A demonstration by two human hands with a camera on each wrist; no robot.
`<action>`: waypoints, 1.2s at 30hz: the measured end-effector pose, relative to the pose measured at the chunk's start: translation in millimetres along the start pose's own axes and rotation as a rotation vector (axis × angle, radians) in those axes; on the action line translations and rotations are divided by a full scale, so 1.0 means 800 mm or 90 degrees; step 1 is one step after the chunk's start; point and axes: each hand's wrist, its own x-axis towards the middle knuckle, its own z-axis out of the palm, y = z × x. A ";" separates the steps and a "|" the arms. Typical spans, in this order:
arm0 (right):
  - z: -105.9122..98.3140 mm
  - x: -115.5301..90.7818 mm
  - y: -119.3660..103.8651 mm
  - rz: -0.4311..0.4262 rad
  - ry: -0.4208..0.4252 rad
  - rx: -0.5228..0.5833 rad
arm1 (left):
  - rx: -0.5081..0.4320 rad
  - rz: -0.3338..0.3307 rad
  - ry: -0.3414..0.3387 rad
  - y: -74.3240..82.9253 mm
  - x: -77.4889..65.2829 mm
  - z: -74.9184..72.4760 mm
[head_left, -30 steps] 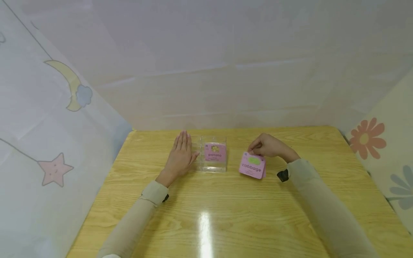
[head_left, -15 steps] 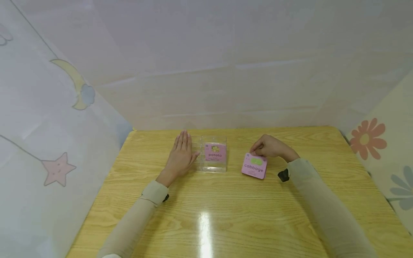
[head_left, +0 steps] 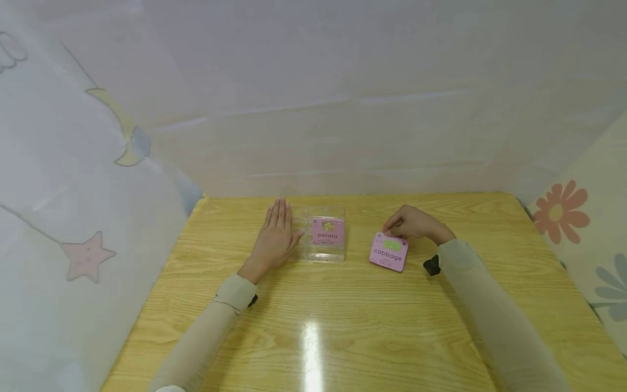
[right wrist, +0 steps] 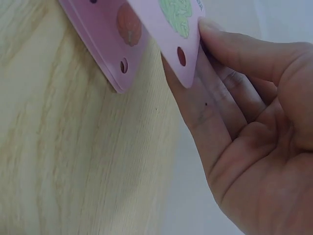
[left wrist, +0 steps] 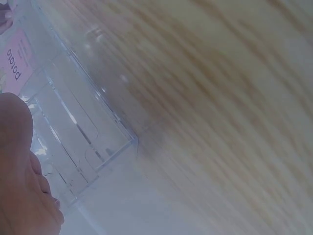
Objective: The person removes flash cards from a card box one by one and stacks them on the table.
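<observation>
Right wrist view: my right hand pinches the cabbage card; too light a pinch could drop it onto the pink cards beyond my fingers; left hand, straight-fingered.

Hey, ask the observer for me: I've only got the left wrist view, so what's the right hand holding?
Observer: The head view shows the right hand pinching the far edge of a square pink card printed "cabbage".
Operator: Any other card by it?
Observer: Yes, the right wrist view shows a pink card with an orange-red picture, partly covered by it.
Operator: And where's the cabbage one from the clear plastic tray?
Observer: In the head view, it's to the tray's right, with bare tabletop between them.
</observation>
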 end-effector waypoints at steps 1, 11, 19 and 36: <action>0.000 0.001 0.001 0.002 0.000 0.002 | 0.001 -0.001 -0.001 0.000 0.000 0.000; 0.004 0.008 0.009 0.004 0.016 -0.024 | 0.009 0.005 0.011 0.001 0.003 -0.001; 0.008 0.017 0.017 0.000 0.027 -0.059 | -0.009 0.012 0.013 -0.002 0.008 0.001; 0.018 0.015 0.009 0.028 0.087 -0.053 | -0.006 0.009 0.003 -0.002 0.009 -0.002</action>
